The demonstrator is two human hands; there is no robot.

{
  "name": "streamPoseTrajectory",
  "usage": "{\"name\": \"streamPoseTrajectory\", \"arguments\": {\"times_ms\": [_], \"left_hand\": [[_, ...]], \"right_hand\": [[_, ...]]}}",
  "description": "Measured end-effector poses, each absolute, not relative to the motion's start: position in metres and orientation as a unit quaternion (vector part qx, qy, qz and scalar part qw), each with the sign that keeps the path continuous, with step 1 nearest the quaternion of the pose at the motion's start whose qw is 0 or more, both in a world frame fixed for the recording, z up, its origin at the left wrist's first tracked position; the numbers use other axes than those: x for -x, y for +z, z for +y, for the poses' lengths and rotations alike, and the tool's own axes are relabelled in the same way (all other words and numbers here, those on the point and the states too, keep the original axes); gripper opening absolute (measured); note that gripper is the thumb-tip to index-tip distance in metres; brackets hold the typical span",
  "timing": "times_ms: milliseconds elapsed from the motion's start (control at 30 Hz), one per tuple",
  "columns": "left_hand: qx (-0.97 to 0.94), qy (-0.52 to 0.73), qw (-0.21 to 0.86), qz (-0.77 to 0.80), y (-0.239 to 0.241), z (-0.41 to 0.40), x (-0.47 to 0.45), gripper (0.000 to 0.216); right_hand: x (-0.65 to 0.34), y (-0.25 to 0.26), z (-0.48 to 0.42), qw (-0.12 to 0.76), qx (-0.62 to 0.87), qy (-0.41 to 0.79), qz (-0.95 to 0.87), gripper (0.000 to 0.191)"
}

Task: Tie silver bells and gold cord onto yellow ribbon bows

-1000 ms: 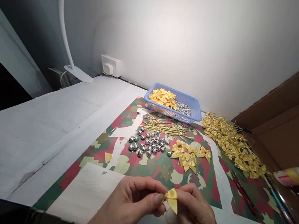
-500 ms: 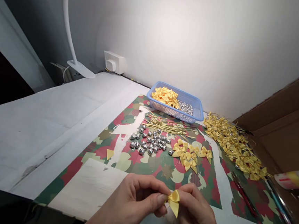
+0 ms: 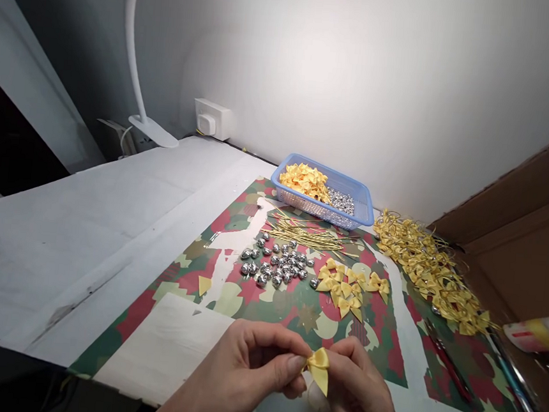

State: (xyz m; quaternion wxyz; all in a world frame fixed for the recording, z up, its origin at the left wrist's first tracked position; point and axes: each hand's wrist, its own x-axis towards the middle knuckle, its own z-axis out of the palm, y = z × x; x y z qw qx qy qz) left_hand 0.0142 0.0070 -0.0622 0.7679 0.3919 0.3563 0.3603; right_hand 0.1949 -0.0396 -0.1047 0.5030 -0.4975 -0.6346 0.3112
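Near the table's front edge both hands pinch a small yellow ribbon bow [image 3: 318,367]. My left hand [image 3: 248,370] grips its left side with thumb and forefinger. My right hand [image 3: 359,390] holds its right side, fingers curled. Beyond them on the patterned paper lie several silver bells [image 3: 276,264], a cluster of loose yellow bows [image 3: 347,286] and a bundle of gold wire ties [image 3: 305,234].
A blue basket [image 3: 358,204] with bows and bells stands by the wall. A long pile of finished gold bows [image 3: 435,271] runs along the right, beside a cardboard box [image 3: 526,241]. A white lamp base [image 3: 153,131] and a wall socket [image 3: 209,120] sit at the back left.
The hands keep pinching the bow and turn it slightly. The camera has shifted a little, so the table appears moved right.
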Motion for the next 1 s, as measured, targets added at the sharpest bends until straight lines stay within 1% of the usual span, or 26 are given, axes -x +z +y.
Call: {"name": "streamPoseTrajectory", "arguments": {"times_ms": [167,333,400,567,733,867,1000], "left_hand": [[-0.386,0.359,0.775,0.349,-0.065,0.008,-0.014,0.018],[-0.372,0.347,0.798,0.324,-0.068,0.009,-0.014,0.016],[-0.373,0.342,0.800,0.322,-0.067,0.010,-0.014,0.015],[-0.402,0.334,0.779,0.346,-0.054,0.017,-0.013,0.018],[-0.452,0.341,0.747,0.349,-0.037,0.025,-0.017,0.012],[-0.484,0.342,0.717,0.367,-0.030,0.026,-0.022,0.012],[-0.498,0.342,0.711,0.361,-0.027,0.024,-0.023,0.013]], "right_hand": [[-0.195,-0.111,-0.038,0.513,0.489,0.293,-0.642,0.029],[-0.194,-0.117,-0.037,0.527,0.483,0.280,-0.641,0.021],[-0.193,-0.115,-0.036,0.526,0.484,0.285,-0.639,0.021],[-0.193,-0.104,-0.029,0.531,0.480,0.267,-0.645,0.021],[-0.201,-0.092,-0.018,0.524,0.452,0.245,-0.679,0.030],[-0.204,-0.086,-0.015,0.517,0.460,0.237,-0.682,0.028],[-0.203,-0.089,-0.018,0.519,0.468,0.245,-0.672,0.025]]}}
